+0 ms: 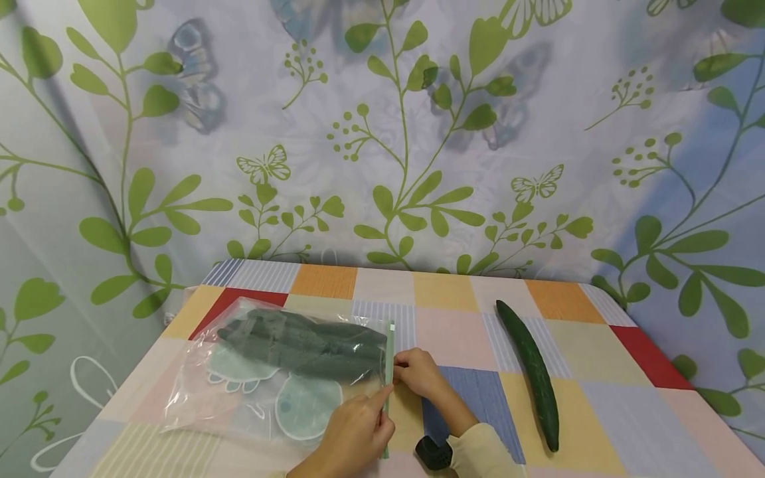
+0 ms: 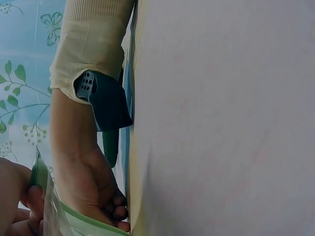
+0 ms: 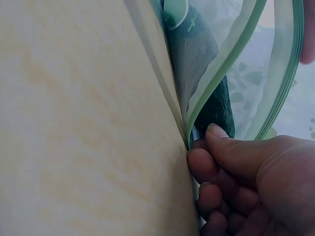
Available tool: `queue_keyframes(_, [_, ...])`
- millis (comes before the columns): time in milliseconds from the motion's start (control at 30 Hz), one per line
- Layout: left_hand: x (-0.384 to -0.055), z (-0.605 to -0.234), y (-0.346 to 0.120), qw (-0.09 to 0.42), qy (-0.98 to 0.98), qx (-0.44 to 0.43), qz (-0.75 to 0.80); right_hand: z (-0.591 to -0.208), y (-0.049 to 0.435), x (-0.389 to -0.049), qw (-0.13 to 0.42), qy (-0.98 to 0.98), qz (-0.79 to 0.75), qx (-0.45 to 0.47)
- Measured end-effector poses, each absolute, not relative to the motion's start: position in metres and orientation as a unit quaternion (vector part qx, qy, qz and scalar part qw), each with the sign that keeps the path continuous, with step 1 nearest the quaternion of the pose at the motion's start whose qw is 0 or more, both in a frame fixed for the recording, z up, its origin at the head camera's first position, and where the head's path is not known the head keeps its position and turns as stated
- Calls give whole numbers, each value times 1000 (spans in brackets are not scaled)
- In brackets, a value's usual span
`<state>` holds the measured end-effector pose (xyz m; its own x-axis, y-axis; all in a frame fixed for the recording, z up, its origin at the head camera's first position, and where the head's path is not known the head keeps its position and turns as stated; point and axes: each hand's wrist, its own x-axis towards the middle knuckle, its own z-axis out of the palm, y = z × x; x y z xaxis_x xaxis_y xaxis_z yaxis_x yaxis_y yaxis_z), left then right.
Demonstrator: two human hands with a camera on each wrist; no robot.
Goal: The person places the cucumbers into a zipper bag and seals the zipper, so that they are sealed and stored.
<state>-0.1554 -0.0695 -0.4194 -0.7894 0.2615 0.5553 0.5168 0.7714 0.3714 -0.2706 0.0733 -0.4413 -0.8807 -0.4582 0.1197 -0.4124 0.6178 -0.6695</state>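
Note:
A clear zip bag with a green-edged mouth lies on the left of the table, printed with pale green shapes. Dark green cucumbers are inside it, side by side; their exact number cannot be told through the plastic. My left hand pinches one lip of the mouth near its front end. Thumb and forefinger of my right hand pinch the other lip, low against the table, as the right wrist view shows. Between the two hands the green lips stand apart, with a cucumber end visible behind.
A single cucumber lies on the right of the patchwork tablecloth. A dark wrist device sits at my right cuff. Behind the table hangs a leaf-patterned curtain.

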Motion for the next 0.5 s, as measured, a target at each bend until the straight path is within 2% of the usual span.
queue_keyframes(267, [-155, -419, -68, 252, -907, -216, -259, -435, 79, -265, 36, 902, -361, -235])
queue_keyframes(500, [-153, -418, -70, 238, -908, -219, -267, -438, 91, -260, 41, 897, -375, -230])
